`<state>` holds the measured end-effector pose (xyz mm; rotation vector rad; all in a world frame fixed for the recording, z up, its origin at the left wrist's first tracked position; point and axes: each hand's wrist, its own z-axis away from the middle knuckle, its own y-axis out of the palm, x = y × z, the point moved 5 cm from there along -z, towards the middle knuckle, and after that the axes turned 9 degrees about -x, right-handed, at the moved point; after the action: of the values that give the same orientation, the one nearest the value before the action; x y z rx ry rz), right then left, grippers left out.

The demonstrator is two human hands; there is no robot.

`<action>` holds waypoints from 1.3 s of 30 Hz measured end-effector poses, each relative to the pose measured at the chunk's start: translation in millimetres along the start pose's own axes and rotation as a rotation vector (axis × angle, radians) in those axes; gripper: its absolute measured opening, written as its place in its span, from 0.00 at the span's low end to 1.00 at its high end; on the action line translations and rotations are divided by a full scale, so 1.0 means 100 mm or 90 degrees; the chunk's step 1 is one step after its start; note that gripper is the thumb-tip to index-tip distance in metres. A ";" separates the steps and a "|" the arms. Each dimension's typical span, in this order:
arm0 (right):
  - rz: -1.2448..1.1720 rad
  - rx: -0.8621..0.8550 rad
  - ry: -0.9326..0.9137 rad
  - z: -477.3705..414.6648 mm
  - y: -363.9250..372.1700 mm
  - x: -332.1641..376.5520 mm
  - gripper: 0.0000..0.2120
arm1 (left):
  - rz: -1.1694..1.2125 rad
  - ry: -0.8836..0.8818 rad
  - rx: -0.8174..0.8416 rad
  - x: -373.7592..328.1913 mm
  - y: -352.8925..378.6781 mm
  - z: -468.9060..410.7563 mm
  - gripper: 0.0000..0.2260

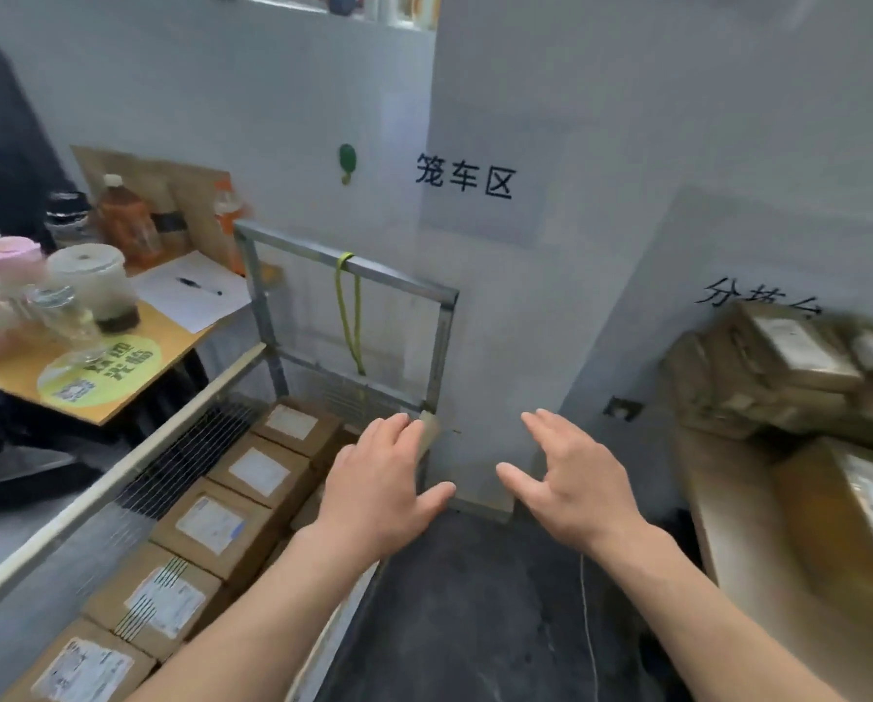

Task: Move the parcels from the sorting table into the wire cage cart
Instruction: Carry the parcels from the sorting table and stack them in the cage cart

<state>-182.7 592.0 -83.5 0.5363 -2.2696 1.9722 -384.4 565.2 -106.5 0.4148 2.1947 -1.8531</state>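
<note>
I see my left hand (378, 478) and right hand (571, 478), both open and empty, dark floor (475, 615) below, surface (728, 514) with parcels (789, 357) at right, cart (399, 281) at left, white wall (627, 119) behind.

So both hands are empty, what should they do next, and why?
Probably reach to the right and grip a box from the pile of parcels on the sorting table. The left hand and right hand are both open and hold nothing. A row of boxes already sits in the wire cage cart, and the table has more to move.
</note>
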 end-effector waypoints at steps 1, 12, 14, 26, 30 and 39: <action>-0.001 -0.006 0.014 0.01 -0.07 -0.17 0.35 | 0.001 0.011 0.000 -0.16 0.04 -0.07 0.35; 0.008 -0.057 0.167 0.20 -0.72 -2.13 0.35 | -0.002 0.139 0.051 -2.05 0.64 -0.68 0.34; 0.009 -0.077 0.195 0.30 -0.82 -2.43 0.35 | -0.001 0.157 0.064 -2.36 0.76 -0.73 0.35; 0.015 -0.099 0.393 0.88 -1.20 -3.93 0.35 | 0.022 0.264 0.173 -3.72 1.42 -0.84 0.37; 0.020 -0.089 0.474 1.02 -1.21 -4.31 0.33 | 0.035 0.297 0.212 -3.99 1.64 -0.88 0.37; 0.036 -0.045 0.613 1.13 -1.12 -4.94 0.33 | 0.051 0.388 0.295 -4.55 2.19 -1.19 0.37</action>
<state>332.5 571.0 -139.9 -0.4220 -1.7021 1.6119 119.7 689.1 -124.0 1.2826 1.9854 -2.4192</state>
